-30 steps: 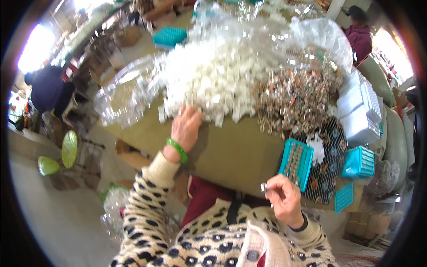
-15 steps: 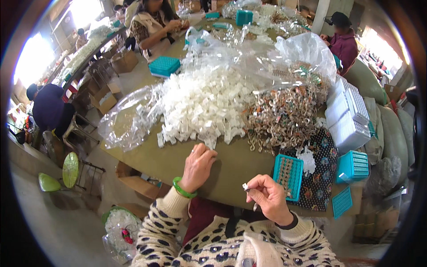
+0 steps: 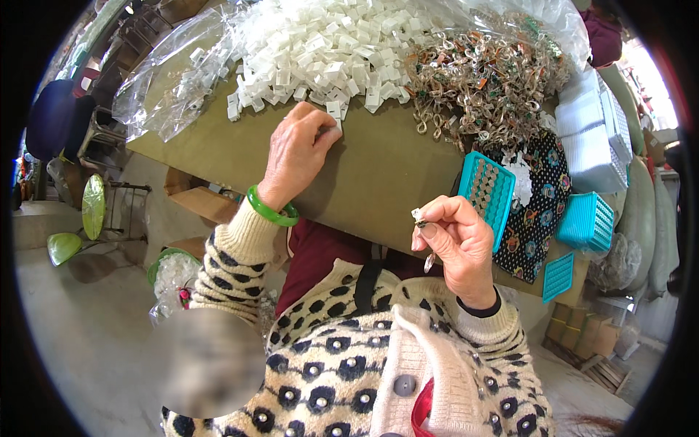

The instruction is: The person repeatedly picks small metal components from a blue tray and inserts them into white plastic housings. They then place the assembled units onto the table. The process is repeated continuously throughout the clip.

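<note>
My left hand (image 3: 302,149), a green bangle at its wrist, is at the near edge of a heap of small white plastic pieces (image 3: 328,44). Its thumb and fingers are closed on one white plastic piece (image 3: 335,111) there. Over the table's front edge, my right hand (image 3: 460,247) pinches a small part with a white tip (image 3: 417,214) and a shiny metal loop hanging below. Beside that hand lies a teal tray (image 3: 504,207) with rows of slots, some filled with small metallic parts. Tangled metallic loop parts (image 3: 484,80) form a second heap to the right.
White trays (image 3: 591,131) are stacked at the right, with a stack of teal trays (image 3: 586,222) nearer. A loose teal tray (image 3: 558,277) and a dark patterned cloth (image 3: 535,240) are at the table's right end. Clear plastic (image 3: 164,95) lies to the left.
The view has tilted down, so both hands and the heaps appear higher. My left hand stays at the white heap; my right hand still pinches its small part.
</note>
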Demonstrator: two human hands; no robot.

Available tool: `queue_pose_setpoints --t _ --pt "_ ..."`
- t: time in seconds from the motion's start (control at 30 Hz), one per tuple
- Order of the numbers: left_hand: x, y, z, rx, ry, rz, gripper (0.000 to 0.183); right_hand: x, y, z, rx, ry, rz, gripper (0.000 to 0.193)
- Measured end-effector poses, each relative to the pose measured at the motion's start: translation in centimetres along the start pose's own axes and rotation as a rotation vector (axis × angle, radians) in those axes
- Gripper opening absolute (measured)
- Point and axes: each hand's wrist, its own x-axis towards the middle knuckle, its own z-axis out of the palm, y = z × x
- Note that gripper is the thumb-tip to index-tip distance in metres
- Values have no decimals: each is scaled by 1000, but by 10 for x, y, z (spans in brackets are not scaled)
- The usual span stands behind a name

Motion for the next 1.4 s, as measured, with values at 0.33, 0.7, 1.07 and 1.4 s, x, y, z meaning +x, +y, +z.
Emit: queue_pose_setpoints --t 0.33,0.7,1.07,1.4 --pt "7 4 15 -4 60 -69 23 3 4 -1 2 -26 -11 10" --pt "-43 70 24 -1596 -354 -486 27 16 3 -3 48 118 -132 12" --pt "-53 80 45 -1733 -364 -445 30 12 -1 -10 126 265 -101 8" --pt "-58 85 57 -1626 -231 -287 30 9 -7 -11 -13 213 84 11"
